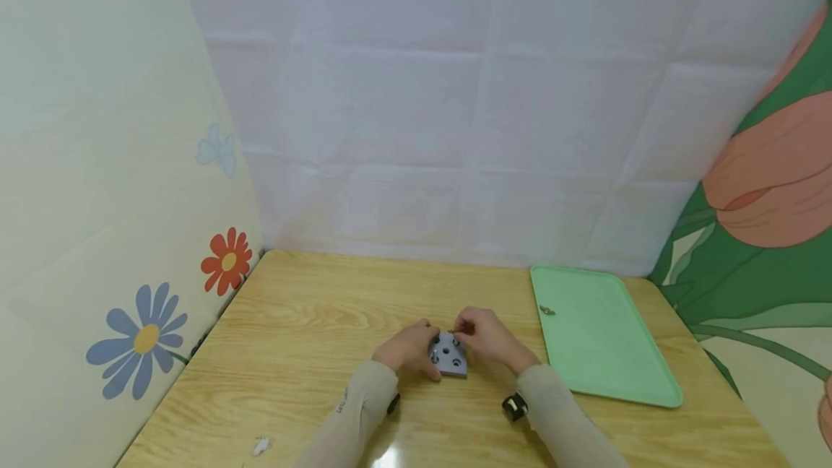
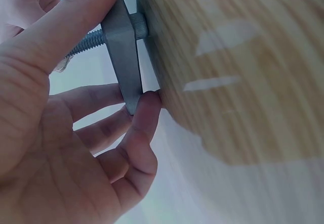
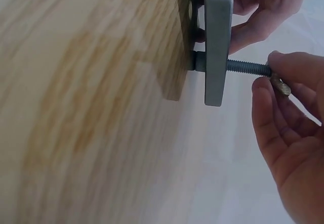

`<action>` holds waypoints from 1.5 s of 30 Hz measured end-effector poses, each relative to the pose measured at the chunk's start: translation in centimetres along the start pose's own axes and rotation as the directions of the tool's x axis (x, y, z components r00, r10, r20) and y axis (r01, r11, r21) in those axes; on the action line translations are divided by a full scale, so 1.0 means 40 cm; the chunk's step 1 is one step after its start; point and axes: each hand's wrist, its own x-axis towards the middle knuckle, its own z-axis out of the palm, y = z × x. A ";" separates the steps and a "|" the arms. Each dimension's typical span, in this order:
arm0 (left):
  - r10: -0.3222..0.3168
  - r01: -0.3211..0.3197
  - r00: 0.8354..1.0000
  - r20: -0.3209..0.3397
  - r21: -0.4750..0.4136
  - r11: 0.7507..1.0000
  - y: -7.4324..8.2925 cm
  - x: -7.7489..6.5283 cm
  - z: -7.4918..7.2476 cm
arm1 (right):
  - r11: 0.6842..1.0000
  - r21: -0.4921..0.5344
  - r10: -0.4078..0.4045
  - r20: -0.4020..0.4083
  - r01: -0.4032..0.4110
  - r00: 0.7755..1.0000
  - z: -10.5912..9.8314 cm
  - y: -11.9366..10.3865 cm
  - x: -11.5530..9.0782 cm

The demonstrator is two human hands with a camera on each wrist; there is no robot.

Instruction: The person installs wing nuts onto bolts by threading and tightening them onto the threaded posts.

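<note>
A grey metal plate (image 1: 448, 370) is held low over the near-middle part of the wood-grained table (image 1: 325, 295), left of the green tray (image 1: 604, 341). It is gripped from the left by the left hand (image 1: 411, 347), the thumb being set at the near edge and the fingers, slightly spread, at the far side; by this hold, turning or tipping is presumably resisted. As seen from the right wrist, a threaded bolt (image 3: 248, 67) is passed through the plate with its head on the table side, so that the shank is presented upward and the plate is raised off the surface. At the shank's tip a small brass-coloured piece (image 3: 281, 86), apparently a wing nut, is pinched between thumb and forefinger of the right hand (image 1: 487, 336); whether any thread has been engaged cannot be told. Small metal pieces (image 1: 547, 310) are laid at the tray's left edge, probably for easy reach. A white scrap (image 1: 261, 446) is seen at the near left of the table. The work area is bounded by a creased pale sheet (image 1: 390, 92) at the far side, a flower-printed panel (image 1: 97, 201) at left and a tulip-patterned panel (image 1: 773, 165) at right.
</note>
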 end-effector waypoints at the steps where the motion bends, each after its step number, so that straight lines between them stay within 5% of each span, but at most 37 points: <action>1: 0.000 0.000 1.000 0.000 0.000 1.000 0.000 0.000 0.000 | 1.000 0.003 0.009 -0.004 -0.009 1.000 0.000 0.001 -0.001; 15: -0.004 0.004 1.000 -0.008 0.008 1.000 0.003 -0.001 -0.005 | 0.998 0.021 0.058 -0.040 -0.057 0.998 0.002 0.007 -0.001; 33: 0.004 -0.004 1.000 -0.016 0.002 1.000 0.001 -0.002 -0.009 | 0.998 0.047 -0.045 0.031 0.044 0.998 -0.017 0.020 -0.007; 45: -0.002 0.002 1.000 -0.009 0.001 1.000 0.006 -0.003 -0.006 | 0.993 0.108 0.032 0.062 -0.038 0.998 -0.010 0.017 0.000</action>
